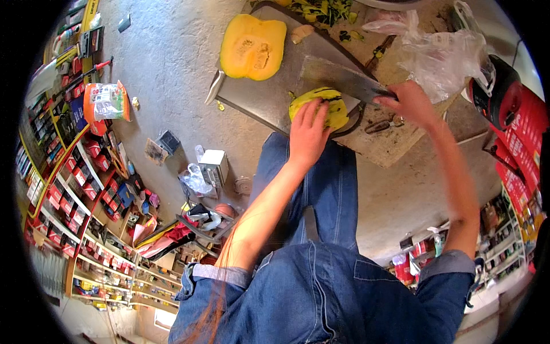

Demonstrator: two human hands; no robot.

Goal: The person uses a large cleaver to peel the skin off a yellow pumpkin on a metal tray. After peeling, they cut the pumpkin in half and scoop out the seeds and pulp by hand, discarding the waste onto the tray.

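My right hand [406, 103] grips the handle of a cleaver [339, 77], its broad blade pointing left above a metal tray [253, 101]. Under my left hand [309, 129] lies a pumpkin piece [343, 114] with yellow flesh and dark green streaks; the fingers rest spread on its top. A larger cut pumpkin piece [253, 47], cut face up with seeds and pulp in its hollow, lies at the tray's upper left. A small pale scrap [302, 33] is beside it, near the tray's dark rim.
Green and yellow peelings [326, 10] are heaped beyond the tray. Plastic bags [447, 56] lie at the upper right. A dark-handled tool [378, 126] rests on a stained board [395, 146] right of the tray. A small box [213, 165] stands on the floor at left, before stocked shelves [77, 189].
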